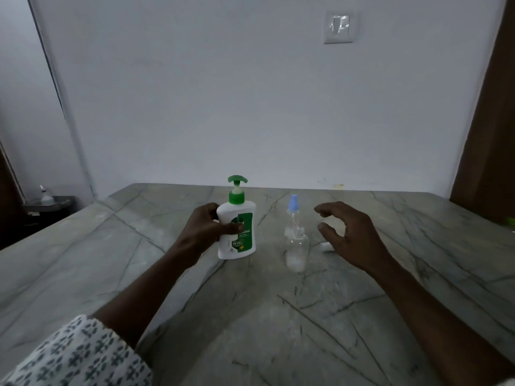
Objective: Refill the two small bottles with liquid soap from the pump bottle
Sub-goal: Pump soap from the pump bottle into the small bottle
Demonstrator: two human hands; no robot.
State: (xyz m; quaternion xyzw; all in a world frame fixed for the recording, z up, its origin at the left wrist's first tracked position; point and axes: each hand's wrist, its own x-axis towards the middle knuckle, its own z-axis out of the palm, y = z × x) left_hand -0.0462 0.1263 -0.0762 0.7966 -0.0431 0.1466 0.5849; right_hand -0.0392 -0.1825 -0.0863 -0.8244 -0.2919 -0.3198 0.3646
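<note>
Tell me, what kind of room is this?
Probably a room in a home, maybe a kitchen or dining area. There's a grey marble-look table, a plain white wall with a light switch, and a pump bottle of hand soap held by the left hand.

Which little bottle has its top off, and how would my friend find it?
Look at the grey marble table and find the white pump bottle with the green top held by the left hand. Just right of it stands a small clear plastic bottle. Unlike the taller blue-capped clear bottle behind it, its neck is open.
</note>
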